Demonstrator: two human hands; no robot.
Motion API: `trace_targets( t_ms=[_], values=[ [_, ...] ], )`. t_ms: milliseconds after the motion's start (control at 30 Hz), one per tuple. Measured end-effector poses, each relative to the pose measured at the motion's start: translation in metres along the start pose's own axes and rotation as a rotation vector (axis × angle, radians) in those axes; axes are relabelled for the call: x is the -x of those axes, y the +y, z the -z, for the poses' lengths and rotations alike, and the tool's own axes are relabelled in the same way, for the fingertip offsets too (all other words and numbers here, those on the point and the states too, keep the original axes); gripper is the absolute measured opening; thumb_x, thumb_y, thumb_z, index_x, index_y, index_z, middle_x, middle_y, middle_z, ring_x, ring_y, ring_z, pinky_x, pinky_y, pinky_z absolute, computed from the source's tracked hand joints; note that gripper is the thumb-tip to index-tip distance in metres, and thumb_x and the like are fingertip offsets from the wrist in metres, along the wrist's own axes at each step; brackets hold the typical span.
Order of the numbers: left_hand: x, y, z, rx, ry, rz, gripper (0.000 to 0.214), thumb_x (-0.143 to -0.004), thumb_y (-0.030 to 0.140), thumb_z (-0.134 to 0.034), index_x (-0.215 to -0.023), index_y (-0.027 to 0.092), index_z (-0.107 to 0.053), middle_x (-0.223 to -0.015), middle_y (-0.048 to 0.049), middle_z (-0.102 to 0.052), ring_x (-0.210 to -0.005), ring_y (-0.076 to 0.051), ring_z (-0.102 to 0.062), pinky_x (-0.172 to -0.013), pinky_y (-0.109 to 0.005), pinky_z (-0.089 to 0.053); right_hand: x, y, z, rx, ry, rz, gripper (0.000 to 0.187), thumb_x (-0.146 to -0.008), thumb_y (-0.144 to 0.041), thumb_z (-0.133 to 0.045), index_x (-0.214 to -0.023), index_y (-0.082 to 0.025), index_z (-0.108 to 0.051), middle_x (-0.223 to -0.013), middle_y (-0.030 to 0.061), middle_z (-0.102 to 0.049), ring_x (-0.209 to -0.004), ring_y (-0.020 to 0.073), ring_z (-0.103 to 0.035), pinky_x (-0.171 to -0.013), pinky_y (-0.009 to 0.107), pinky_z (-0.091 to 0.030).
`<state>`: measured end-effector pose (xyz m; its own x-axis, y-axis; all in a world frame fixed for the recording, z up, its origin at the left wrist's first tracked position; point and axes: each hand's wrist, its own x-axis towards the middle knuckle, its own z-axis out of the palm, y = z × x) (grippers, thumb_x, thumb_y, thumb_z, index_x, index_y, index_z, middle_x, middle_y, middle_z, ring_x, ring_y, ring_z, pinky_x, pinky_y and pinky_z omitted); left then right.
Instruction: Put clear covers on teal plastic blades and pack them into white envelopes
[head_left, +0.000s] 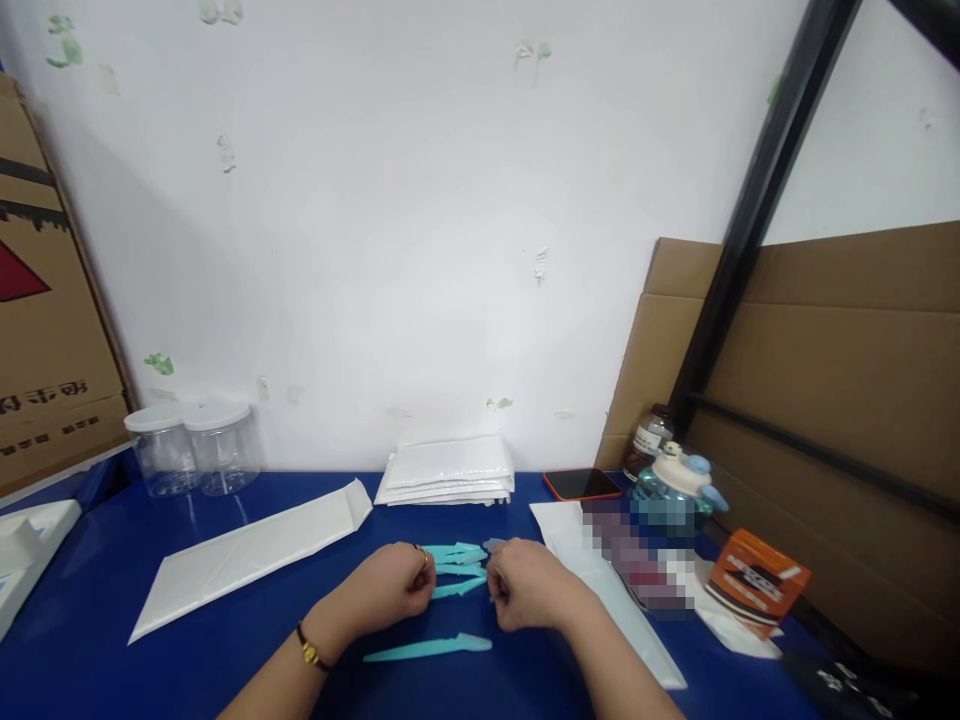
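Observation:
Several turquoise eyebrow razors (459, 568) lie side by side between my two hands, their pale capped ends pointing right. My left hand (405, 585) is closed at their handle ends, which its fingers hide. Curled at the capped ends is my right hand (525, 585), with a translucent tip showing above its knuckles. How firmly each hand grips is partly hidden by the fingers. Nearer to me, a single turquoise eyebrow razor (429, 649) rests apart on the blue table (450, 693), touched by neither hand.
White padded mailers (450, 470) are stacked by the wall. Another white mailer (251, 560) lies left, and one more (615, 590) lies under my right forearm. Clear jars (221, 455), a phone (581, 485), a teal bottle (671, 490) and an orange pouch (757, 580) stand around.

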<state>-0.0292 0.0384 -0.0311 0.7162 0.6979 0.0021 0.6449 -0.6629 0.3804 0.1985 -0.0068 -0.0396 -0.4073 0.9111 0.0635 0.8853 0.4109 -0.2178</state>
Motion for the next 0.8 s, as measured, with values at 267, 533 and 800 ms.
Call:
trace_targets(
  t_ms=[267,533,800],
  values=[
    [0.0,-0.011,0.002,0.36,0.086,-0.004,0.029,-0.09,0.042,-0.03,-0.078,0.019,-0.044,-0.073,0.0033,-0.046,-0.064,-0.011,-0.038,-0.062,-0.021,-0.036,0.004,0.003,0.019,-0.379,0.159,0.047,0.016,-0.068,-0.009,-0.048,-0.074,-0.019,-0.059,-0.072,-0.0011,-0.058,-0.063,0.0104,-0.052,-0.055,0.018,-0.036],
    [0.004,-0.004,0.011,0.385,0.029,-0.015,0.054,-0.092,0.05,-0.019,-0.078,0.019,-0.062,-0.069,0.0014,-0.049,-0.066,-0.013,-0.043,-0.065,-0.023,-0.035,0.002,0.002,0.026,-0.492,0.39,0.056,0.017,-0.078,-0.01,-0.045,-0.086,-0.019,-0.058,-0.08,0.0006,-0.054,-0.07,0.0122,-0.05,-0.059,0.021,-0.037],
    [0.0,-0.007,0.004,0.262,0.127,0.01,0.038,-0.088,0.046,-0.034,-0.078,0.019,-0.059,-0.071,0.0018,-0.055,-0.068,-0.012,-0.047,-0.062,-0.021,-0.034,0.0,-0.001,0.023,-0.553,0.412,-0.028,0.019,-0.085,-0.025,-0.048,-0.092,-0.02,-0.064,-0.078,0.0023,-0.056,-0.067,0.0138,-0.052,-0.059,0.023,-0.038]
  ],
)
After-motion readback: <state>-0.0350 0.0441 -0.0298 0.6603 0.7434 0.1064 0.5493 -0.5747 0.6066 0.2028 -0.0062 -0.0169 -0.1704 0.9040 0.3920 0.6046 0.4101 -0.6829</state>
